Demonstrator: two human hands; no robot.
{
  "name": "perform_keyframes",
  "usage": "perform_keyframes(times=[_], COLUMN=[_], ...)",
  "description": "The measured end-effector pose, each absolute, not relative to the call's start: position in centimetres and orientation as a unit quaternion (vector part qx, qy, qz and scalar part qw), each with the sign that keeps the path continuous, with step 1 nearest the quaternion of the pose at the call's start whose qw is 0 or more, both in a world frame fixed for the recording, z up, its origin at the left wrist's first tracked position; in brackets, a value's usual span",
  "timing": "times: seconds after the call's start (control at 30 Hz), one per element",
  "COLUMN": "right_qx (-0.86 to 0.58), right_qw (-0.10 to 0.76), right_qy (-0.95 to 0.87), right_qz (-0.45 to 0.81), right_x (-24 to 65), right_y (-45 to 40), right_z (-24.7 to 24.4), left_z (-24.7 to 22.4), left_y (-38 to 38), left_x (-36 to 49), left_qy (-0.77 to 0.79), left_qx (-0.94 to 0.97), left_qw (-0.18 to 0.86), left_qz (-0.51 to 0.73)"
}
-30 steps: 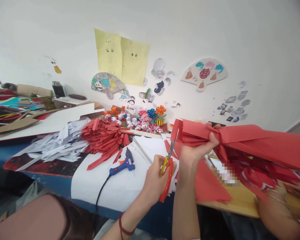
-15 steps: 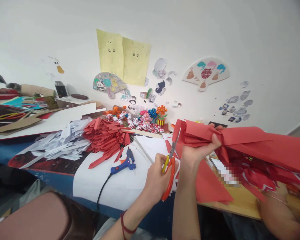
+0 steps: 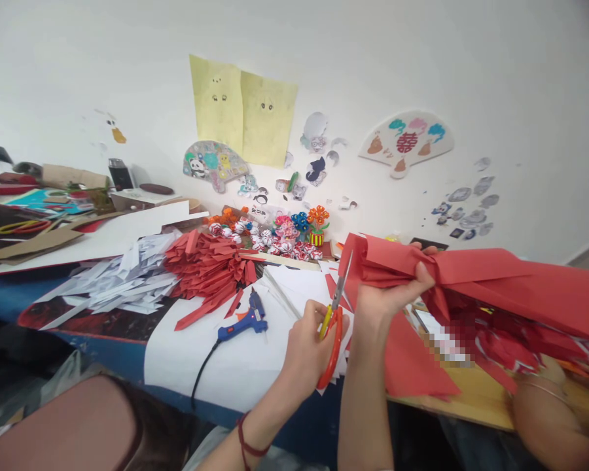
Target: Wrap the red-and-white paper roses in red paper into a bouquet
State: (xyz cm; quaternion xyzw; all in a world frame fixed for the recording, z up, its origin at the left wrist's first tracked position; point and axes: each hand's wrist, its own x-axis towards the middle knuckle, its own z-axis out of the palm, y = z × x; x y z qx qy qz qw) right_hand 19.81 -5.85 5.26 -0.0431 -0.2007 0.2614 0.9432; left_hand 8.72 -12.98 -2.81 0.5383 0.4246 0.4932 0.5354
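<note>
My left hand (image 3: 307, 353) is closed round the yellow and orange handles of a pair of scissors (image 3: 337, 297). Their blades point upward at the left end of a large folded sheet of red paper (image 3: 495, 268). To the right of the scissors, my right hand (image 3: 397, 288) grips that paper, its thumb on the near side and fingertips showing above the top edge. The paper is bunched at this grip and stretches to the right edge. Under my right hand lies another red sheet (image 3: 415, 366).
Left of my hands a blue glue gun (image 3: 243, 324) lies on white paper (image 3: 177, 353). Beyond are piles of red strips (image 3: 209, 268) and white strips (image 3: 122, 278). Small craft flowers (image 3: 285, 235) stand by the wall. A person's arm (image 3: 550, 418) is at the lower right.
</note>
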Motion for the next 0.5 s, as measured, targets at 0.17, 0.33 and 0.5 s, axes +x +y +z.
perform_keyframes(times=[0.17, 0.33, 0.5], right_qx=[-0.086, -0.065, -0.026], right_qw=[0.946, 0.943, 0.940], right_qy=[-0.205, -0.205, -0.207], right_qz=[0.237, 0.256, 0.270], right_x=[19.85, 20.05, 20.05], right_y=[-5.69, -5.53, -5.38], right_z=[5.18, 4.96, 4.96], left_z=[-2.72, -2.49, -1.98], left_y=[-12.78, -12.78, -13.01], left_x=[8.63, 8.52, 8.28], left_qy=[0.427, 0.431, 0.429], left_qx=[0.555, 0.563, 0.573], left_qw=[0.518, 0.503, 0.502], left_qz=[0.490, 0.494, 0.485])
